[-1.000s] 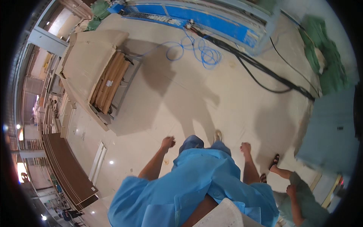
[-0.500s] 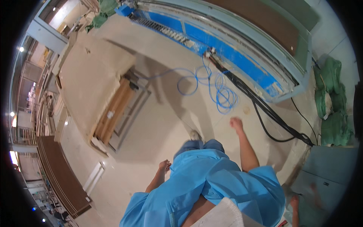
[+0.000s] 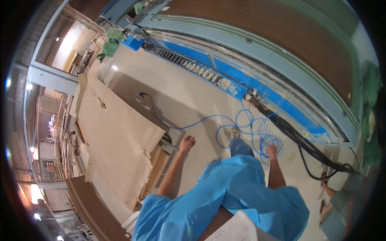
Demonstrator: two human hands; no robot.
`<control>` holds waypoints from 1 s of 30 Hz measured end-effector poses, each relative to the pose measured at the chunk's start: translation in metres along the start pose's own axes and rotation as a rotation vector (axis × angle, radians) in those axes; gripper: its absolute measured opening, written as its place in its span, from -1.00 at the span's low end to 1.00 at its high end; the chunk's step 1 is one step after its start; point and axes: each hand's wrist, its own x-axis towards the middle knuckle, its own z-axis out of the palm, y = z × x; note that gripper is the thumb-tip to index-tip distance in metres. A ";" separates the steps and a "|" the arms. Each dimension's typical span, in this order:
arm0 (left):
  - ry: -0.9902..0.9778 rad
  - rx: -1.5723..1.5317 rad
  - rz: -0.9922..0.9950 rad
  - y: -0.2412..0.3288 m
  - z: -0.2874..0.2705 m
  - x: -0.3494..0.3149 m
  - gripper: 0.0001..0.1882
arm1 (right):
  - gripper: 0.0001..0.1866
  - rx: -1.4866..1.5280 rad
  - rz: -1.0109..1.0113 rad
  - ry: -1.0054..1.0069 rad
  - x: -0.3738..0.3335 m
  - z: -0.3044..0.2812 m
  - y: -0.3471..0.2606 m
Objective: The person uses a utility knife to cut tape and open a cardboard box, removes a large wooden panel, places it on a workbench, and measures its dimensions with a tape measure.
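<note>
My left hand [image 3: 187,143] is held out beside a large flat sheet of cardboard [image 3: 122,132], apart from it. Its fingers are loosely bent and a little apart, with nothing between them. On the other side, my right hand [image 3: 272,152] hangs low in front of my body. It is blurred, so how its fingers lie is unclear. Behind it in the picture lies a loose coil of thin blue hose [image 3: 263,138] on the floor; I see no grip on it. The hose runs left to a dark end fitting [image 3: 141,94] near the cardboard.
Ahead stands a long machine with a blue base [image 3: 277,94] and a cable chain [image 3: 181,62]. Thick black cables [image 3: 305,146] cross the floor at right. Another person's foot [image 3: 324,179] shows at the right edge. A brown panel [image 3: 94,209] lies at lower left.
I have stepped forward, so the machine, hose and cardboard sit nearer. My left hand has swung up and forward; the right has dropped back closer to my body. The hose end has come into view.
</note>
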 end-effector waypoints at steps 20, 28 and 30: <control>0.255 0.680 0.974 0.639 -0.300 0.819 -0.69 | -0.25 0.107 0.358 0.896 0.621 -0.463 -0.444; 0.289 1.697 1.049 0.844 -0.342 1.212 -0.07 | -0.25 -0.244 0.729 0.949 0.671 -0.450 -0.474; 0.447 1.054 0.418 0.873 -0.323 1.249 -0.02 | -0.19 -0.178 0.737 0.959 0.668 -0.450 -0.477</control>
